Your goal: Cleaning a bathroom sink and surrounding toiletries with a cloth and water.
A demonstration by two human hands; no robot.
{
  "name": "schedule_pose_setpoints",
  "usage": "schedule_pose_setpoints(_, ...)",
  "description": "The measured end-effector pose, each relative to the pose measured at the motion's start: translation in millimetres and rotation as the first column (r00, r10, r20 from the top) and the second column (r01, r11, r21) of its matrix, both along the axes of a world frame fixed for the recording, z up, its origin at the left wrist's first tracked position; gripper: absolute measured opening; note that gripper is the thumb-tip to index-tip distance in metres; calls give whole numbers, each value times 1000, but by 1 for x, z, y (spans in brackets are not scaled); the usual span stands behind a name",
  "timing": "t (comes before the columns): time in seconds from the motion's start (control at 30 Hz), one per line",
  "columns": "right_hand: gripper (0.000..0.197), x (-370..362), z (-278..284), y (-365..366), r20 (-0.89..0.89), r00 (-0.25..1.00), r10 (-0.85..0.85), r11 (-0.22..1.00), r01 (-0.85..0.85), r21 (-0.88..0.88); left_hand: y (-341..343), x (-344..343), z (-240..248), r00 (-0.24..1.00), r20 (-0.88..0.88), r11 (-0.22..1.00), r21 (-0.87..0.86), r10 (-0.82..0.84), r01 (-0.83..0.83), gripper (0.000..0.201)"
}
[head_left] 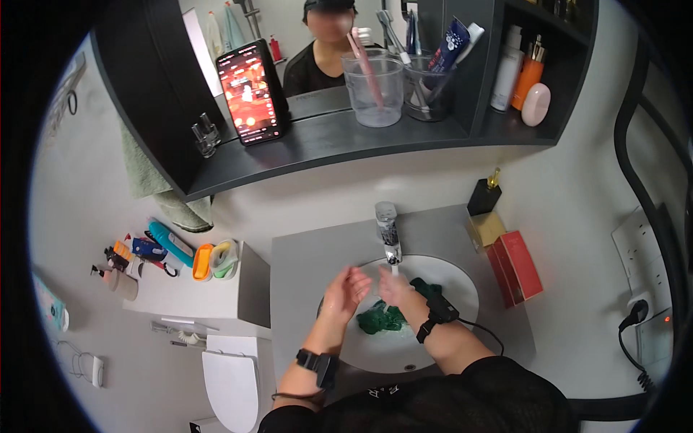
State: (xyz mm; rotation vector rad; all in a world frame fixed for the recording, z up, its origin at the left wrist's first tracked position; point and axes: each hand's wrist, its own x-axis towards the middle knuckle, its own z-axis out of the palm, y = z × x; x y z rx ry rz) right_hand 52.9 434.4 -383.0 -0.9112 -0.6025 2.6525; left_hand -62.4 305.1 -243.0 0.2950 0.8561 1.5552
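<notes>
A wet green cloth [381, 317] lies bunched in the white oval sink [455, 278], with part of it behind my right forearm. Over the basin, my left hand [347, 293] is open with fingers apart, holding nothing. My right hand [395, 286] is just below the spout of the chrome faucet [388, 232], where water seems to run onto it. Its fingers look stretched out, with nothing visible in them. Both hands are apart from each other and above the cloth. Each forearm wears a black strapped device; a cable trails from the right one [442, 309].
Above the sink, a dark shelf [310, 148] carries a lit phone [250, 94], toothbrush cups [373, 90] and bottles. A red box [514, 267] and black pump bottle [484, 193] stand right of the basin. Left are a cluttered white cabinet [195, 292] and a toilet [231, 375].
</notes>
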Motion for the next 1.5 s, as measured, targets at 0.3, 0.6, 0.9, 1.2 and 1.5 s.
schedule_pose_setpoints(0.3,32,83,76,-32,462,709,-533,111,-483,869,80,47,-110,947,319,957,-266,-26,116,21)
schedule_pose_setpoints(0.6,21,118,187,-47,452,891,49,359,-438,824,44,39,-47,602,-695,886,-462,-393,45,37)
schedule_pose_setpoints(0.9,54,110,202,-54,479,871,108,273,-489,828,-42,-7,-54,18,-888,887,-457,-459,67,41)
schedule_pose_setpoints(1.2,89,81,379,-170,-661,182,728,682,-92,725,-54,9,-59,57,-938,937,-337,-343,96,41)
schedule_pose_setpoints(1.5,56,65,388,-192,-516,-66,854,514,-51,856,-49,6,-55,114,-963,968,-236,-245,85,36)
